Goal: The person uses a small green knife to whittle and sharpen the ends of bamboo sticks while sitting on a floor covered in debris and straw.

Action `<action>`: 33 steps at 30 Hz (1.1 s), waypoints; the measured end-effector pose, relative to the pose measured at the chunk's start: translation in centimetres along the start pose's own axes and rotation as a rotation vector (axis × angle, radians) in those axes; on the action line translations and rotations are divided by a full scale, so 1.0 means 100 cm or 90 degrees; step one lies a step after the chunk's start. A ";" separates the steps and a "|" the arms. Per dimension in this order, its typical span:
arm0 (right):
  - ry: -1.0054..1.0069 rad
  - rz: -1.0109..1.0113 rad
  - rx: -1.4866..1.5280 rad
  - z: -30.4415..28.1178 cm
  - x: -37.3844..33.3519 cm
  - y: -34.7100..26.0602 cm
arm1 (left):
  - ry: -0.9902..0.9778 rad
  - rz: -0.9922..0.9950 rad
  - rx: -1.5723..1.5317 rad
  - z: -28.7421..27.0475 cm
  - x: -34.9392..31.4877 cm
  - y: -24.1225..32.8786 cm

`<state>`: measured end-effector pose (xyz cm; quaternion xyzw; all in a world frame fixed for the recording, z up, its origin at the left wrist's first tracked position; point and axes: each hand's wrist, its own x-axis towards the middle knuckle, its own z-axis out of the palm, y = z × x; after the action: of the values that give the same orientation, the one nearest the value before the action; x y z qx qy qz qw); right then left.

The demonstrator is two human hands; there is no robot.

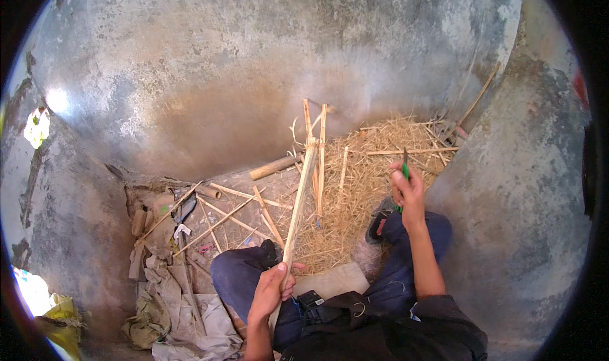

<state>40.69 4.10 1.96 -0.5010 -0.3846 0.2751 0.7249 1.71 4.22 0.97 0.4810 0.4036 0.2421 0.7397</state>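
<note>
My left hand [271, 289] is closed around the lower part of a long, pale split bamboo strip [299, 212]. The strip slants up and away from my lap, and thin curled slivers [294, 133] show near its far end. Off to the right, above my right knee, my right hand [411, 199] grips a green-handled knife [405, 169]. Its dark blade points up and away from me, apart from the strip. Part of the green handle shows below my fingers.
A heap of straw-coloured shavings [355, 215] covers the floor ahead. Several loose bamboo sticks [222, 220] and a short round bamboo piece [274, 167] lie around it. Crumpled sacking [196, 326] is at my left. Grey stained walls [285, 63] close in around me.
</note>
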 end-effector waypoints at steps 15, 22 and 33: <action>-0.224 -0.405 -0.629 0.076 -0.026 -0.052 | 0.187 0.178 0.381 0.009 -0.038 -0.012; -0.143 -0.388 -0.638 0.057 -0.021 -0.039 | 0.184 0.154 0.417 0.020 -0.037 -0.002; -0.097 -0.223 -0.519 0.039 -0.001 -0.020 | 0.179 0.171 0.473 0.034 -0.015 0.005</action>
<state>37.43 5.36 4.58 -0.6515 -0.5927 0.0106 0.4734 3.75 1.57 2.69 0.7254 0.4946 0.2377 0.4155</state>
